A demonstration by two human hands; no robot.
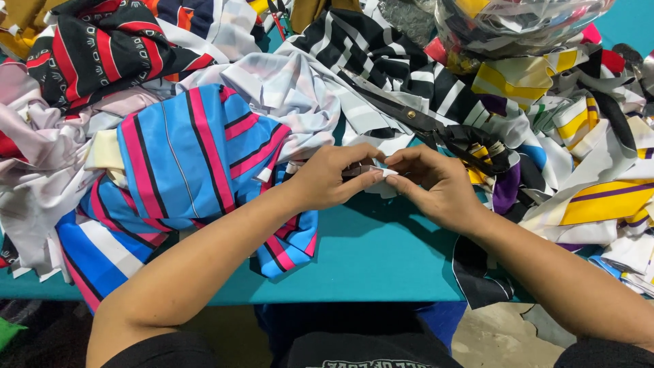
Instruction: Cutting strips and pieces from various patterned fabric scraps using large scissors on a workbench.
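Item: small white fabric scrap (380, 173) — we pinch it between left hand (327, 178) and right hand (436, 185), fingertips closed on it, raised above the teal table (368, 259) for handling; shears (409, 116) parked behind, striped cloth (191, 157) alongside.

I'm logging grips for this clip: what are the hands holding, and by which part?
Both the left hand and right hand pinch a small white fabric piece at its edge, between fingertips.

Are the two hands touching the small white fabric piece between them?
Touching. The head view shows the left hand and right hand both pinching the small white fabric piece between their fingertips, above the teal table.
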